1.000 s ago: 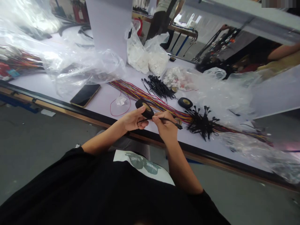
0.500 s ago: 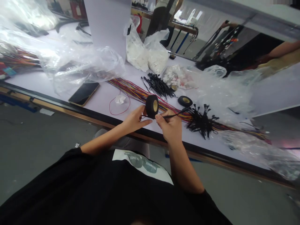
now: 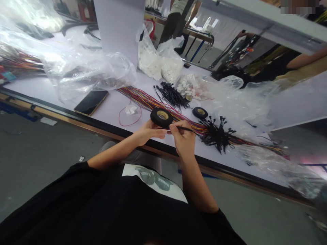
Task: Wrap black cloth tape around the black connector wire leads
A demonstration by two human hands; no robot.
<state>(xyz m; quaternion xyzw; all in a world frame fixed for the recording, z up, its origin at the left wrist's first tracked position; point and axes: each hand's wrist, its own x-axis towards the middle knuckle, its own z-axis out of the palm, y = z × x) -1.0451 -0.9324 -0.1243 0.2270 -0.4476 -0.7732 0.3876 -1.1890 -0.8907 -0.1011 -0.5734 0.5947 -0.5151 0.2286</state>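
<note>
My left hand [image 3: 149, 131] is closed on a black tape roll [image 3: 161, 117], held flat-side up just above the table's near edge. My right hand [image 3: 183, 136] pinches a thin black wrapped wire [image 3: 188, 129] that runs from the roll toward the right. Behind the hands lies a long bundle of coloured wires [image 3: 150, 101] running diagonally across the white table [image 3: 112, 109]. A second black tape roll [image 3: 200, 112] lies on the table past my right hand, beside a heap of black connector leads [image 3: 217, 133].
A dark phone [image 3: 91, 102] lies at the left near the table edge, next to a loop of red wire with a white tag [image 3: 130, 111]. Clear plastic bags [image 3: 84, 71] cover the left and right; bags of white parts [image 3: 158, 63] stand at the back. Another person's arm [image 3: 301, 61] shows far right.
The tape roll in my left hand has turned from low beside the wire, to upright on edge, to flat-side up. My right hand stays pinched on the black wire.
</note>
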